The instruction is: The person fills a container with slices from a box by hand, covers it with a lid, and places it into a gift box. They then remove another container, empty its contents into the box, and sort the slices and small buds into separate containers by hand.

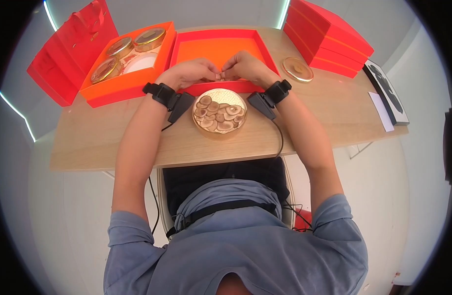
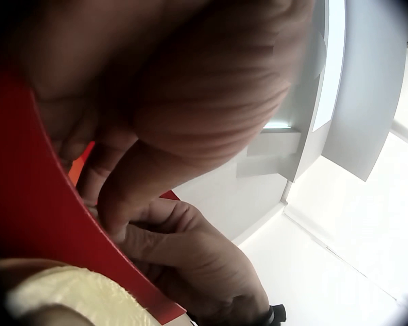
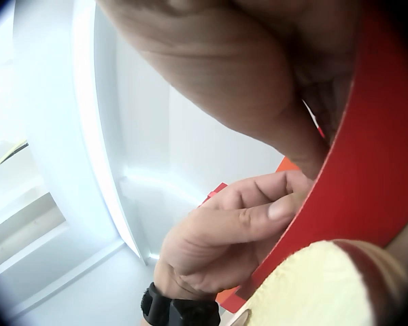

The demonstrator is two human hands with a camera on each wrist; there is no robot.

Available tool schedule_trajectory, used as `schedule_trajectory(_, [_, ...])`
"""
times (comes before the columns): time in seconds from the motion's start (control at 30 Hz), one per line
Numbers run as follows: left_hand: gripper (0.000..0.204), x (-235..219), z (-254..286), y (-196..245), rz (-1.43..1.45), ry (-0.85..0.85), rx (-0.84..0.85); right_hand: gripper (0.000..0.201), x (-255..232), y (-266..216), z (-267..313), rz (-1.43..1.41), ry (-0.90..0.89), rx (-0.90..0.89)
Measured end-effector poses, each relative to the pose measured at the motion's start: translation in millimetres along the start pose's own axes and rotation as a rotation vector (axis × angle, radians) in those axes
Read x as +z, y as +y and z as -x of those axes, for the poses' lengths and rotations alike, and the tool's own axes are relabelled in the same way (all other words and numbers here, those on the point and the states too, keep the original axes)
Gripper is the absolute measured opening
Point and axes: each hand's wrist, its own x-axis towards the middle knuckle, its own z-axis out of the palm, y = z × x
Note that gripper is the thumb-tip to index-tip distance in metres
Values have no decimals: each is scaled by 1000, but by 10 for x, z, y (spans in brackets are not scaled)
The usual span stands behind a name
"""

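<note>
The left hand (image 1: 194,72) and right hand (image 1: 249,68) meet at the fingertips just inside the near wall of a red box (image 1: 260,45) with an orange inside. Both have bent fingers, with thumbs near that wall. In the left wrist view the left hand (image 2: 211,88) is close up, with the right hand (image 2: 200,261) beyond it. The right wrist view shows the left hand's thumb (image 3: 248,227) by the red wall (image 3: 374,156). Whether anything lies between the fingertips is hidden. A round gold container (image 1: 219,114) holding brown-edged slices stands in front of the box, between the wrists.
At the left, an orange box (image 1: 168,49) holds several round gold-rimmed containers (image 1: 150,39), beside a red bag (image 1: 64,64). A round clear lid (image 1: 298,69) lies right of the red box. Stacked red boxes (image 1: 329,37) and a black-and-white flat item (image 1: 387,91) are farther right.
</note>
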Motion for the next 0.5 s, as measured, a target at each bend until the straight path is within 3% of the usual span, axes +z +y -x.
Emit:
schedule_trajectory(0.13, [12, -38, -85, -75, 200, 57, -33, 8, 89, -28, -24, -114, 112, -16])
schedule_trajectory(0.23, [11, -51, -69, -53, 392, -10, -18, 10, 92, -27, -77, -9, 123, -71])
schedule_trajectory(0.5, [14, -93, -97, -134, 535, -46, 5, 24, 143, -58, -23, 20, 117, -216])
